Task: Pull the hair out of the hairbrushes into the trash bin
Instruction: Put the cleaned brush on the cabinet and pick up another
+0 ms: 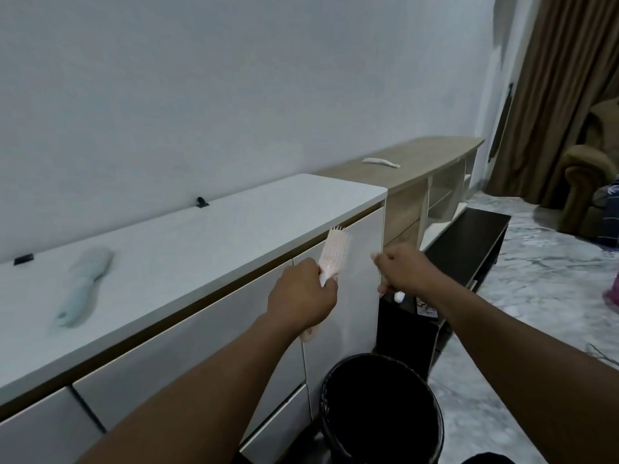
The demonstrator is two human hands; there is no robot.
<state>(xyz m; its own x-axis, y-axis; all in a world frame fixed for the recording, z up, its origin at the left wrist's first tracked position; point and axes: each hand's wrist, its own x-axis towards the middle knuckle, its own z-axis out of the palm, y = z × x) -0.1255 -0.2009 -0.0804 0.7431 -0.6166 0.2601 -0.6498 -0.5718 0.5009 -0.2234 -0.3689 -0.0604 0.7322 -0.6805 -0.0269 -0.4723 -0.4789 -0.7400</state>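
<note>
My left hand (301,296) grips the handle of a pale pink hairbrush (334,252), held upright in front of the white cabinet with its bristles facing right. My right hand (403,271) is closed in a fist just to the right of the brush head, a short gap apart; whether it pinches hair is too fine to tell. A black trash bin (382,413) stands on the floor below both hands. A light blue-green hairbrush (85,283) lies on the white cabinet top (201,249) to the left.
A wooden shelf unit (418,162) with a white object (380,161) on it continues past the cabinet. A low black table (469,242) stands to the right. Marble floor, brown curtain and an armchair (589,169) lie at the far right.
</note>
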